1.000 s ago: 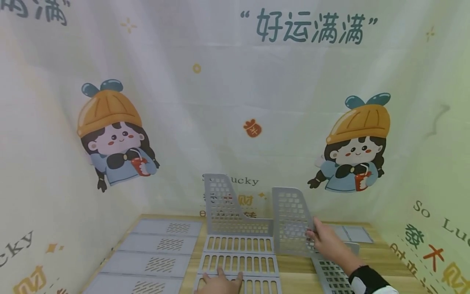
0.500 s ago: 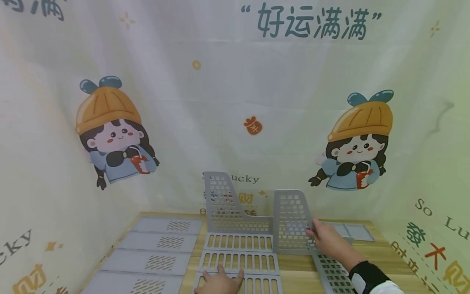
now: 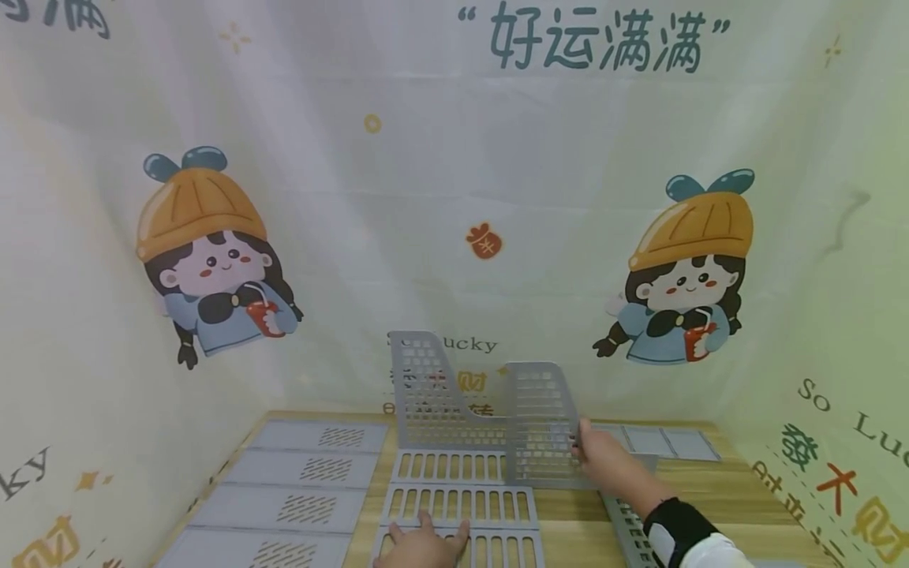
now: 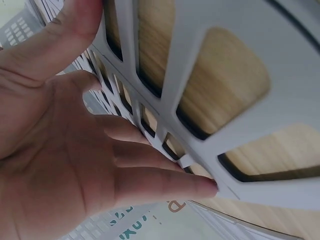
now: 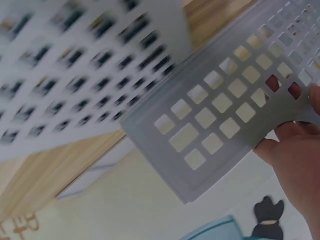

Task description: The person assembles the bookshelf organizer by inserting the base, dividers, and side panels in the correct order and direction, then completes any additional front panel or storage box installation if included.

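Note:
My right hand (image 3: 614,465) pinches the curved edge of a grey perforated side panel (image 3: 543,426), held upright. It looks like a part of a file rack. In the right wrist view, the fingers and thumb grip this panel (image 5: 220,100) at its edge. A similar perforated panel (image 3: 426,394) stands upright at the far end of a slotted grey base (image 3: 465,467); the held panel overlaps its right end in the head view. Whether they touch I cannot tell. My left hand (image 3: 422,546) rests on the slotted base with fingers spread, the fingertips touching its slats in the left wrist view.
To the left lies a row of flat grey panels (image 3: 312,469) with slanted slots. Another perforated panel (image 3: 625,521) lies under my right forearm. Flat grey pieces (image 3: 689,444) lie at the back right. A printed cloth (image 3: 426,197) hangs behind the wooden table (image 3: 731,505).
My right hand has carried the held panel a little to the left, so that it now overlaps the standing panel's end. My left hand stays on the slotted base.

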The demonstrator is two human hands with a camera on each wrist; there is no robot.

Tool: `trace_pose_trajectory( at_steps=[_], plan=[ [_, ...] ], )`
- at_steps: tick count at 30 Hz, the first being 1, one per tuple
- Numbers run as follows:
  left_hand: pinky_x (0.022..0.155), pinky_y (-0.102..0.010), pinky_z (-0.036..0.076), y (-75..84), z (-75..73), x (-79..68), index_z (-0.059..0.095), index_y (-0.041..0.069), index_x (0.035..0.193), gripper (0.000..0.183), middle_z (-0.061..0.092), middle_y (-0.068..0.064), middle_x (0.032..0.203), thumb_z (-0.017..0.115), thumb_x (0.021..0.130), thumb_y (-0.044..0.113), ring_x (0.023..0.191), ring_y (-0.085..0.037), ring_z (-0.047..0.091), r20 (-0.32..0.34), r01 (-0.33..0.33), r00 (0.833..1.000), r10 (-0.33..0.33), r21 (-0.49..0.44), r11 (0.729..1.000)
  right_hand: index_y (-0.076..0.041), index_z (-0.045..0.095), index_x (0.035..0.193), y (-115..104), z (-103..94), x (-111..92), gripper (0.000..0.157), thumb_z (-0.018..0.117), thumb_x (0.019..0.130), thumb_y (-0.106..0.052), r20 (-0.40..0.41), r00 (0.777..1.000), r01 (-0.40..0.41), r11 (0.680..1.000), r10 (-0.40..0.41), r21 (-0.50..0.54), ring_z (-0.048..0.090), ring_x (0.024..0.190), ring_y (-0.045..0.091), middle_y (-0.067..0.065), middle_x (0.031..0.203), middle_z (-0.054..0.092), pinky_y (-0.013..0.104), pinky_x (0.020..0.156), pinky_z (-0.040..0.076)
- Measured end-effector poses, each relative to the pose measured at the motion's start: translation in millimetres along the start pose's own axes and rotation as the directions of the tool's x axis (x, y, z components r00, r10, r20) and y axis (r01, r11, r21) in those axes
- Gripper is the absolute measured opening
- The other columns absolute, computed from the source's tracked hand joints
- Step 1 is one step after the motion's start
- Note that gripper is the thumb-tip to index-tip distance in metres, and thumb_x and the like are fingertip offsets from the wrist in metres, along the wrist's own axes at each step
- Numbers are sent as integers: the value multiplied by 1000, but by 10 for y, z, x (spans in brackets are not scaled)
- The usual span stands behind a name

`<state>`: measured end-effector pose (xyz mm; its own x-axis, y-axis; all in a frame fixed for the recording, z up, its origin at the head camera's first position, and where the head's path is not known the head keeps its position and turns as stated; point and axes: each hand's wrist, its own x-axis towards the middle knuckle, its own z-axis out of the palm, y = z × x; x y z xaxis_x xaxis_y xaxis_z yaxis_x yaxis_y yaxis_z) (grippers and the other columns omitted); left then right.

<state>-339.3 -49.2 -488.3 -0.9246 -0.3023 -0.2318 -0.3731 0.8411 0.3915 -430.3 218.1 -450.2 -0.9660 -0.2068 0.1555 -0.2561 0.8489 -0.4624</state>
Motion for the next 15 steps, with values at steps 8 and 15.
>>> trace_pose_trajectory(
  at_steps=[8,15],
  plan=[
    [120,-72,38,24,-9,-26,54,-7,148,82,48,-45,151,61,100,59,150,-55,42,4,28,1000,-28,-4,1000,10,37,138,-368,297,147,43,61,103,2,39,998,41,999,-42,19,56,69,21,11,80,63,36,60,43],
    [118,-73,40,3,-13,-32,57,-5,146,81,50,-46,149,63,99,60,146,-58,46,-34,21,999,-22,-4,1000,3,39,122,-560,455,248,33,62,99,3,39,996,79,997,-80,26,56,76,24,14,84,63,43,66,47]
  ],
)
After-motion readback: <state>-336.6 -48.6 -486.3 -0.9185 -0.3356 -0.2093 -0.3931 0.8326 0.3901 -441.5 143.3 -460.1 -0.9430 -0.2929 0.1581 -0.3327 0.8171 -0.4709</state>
